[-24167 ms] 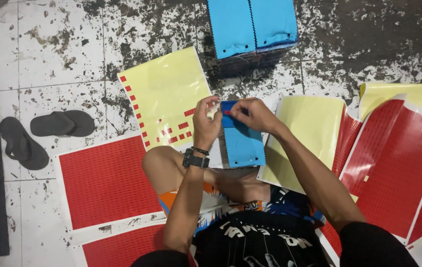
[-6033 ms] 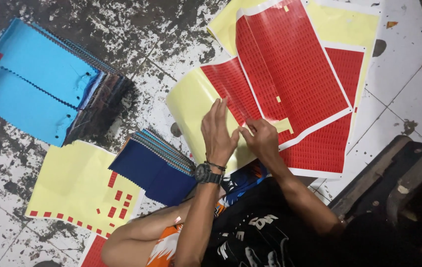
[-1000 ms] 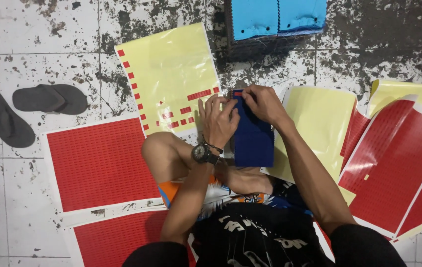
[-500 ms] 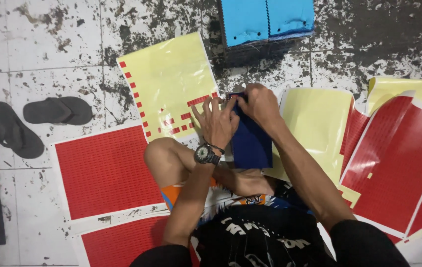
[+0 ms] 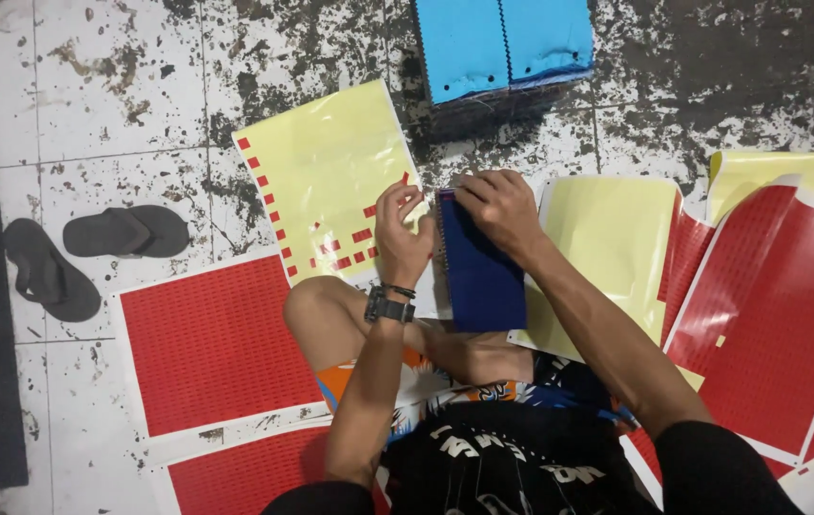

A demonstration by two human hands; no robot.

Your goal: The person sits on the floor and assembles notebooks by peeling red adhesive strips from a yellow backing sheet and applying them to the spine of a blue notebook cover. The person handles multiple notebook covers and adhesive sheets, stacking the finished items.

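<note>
Left hand (image 5: 401,238) pinches a red sticker, right hand (image 5: 500,205) pins notebook (image 5: 481,277); yellow sheet (image 5: 326,176) nearly stripped, red sheets (image 5: 216,343) untouched.

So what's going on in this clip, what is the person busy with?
A person sits on a stained tiled floor, working on a dark blue booklet resting over the knee. The right hand pinches its top edge, while the left hand, with a wristwatch, is at its left edge beside a yellow backing sheet with a few red stickers left. Full red sticker sheets lie around, a stack of light blue booklets sits ahead, and a pair of sandals lies to the left.
</note>
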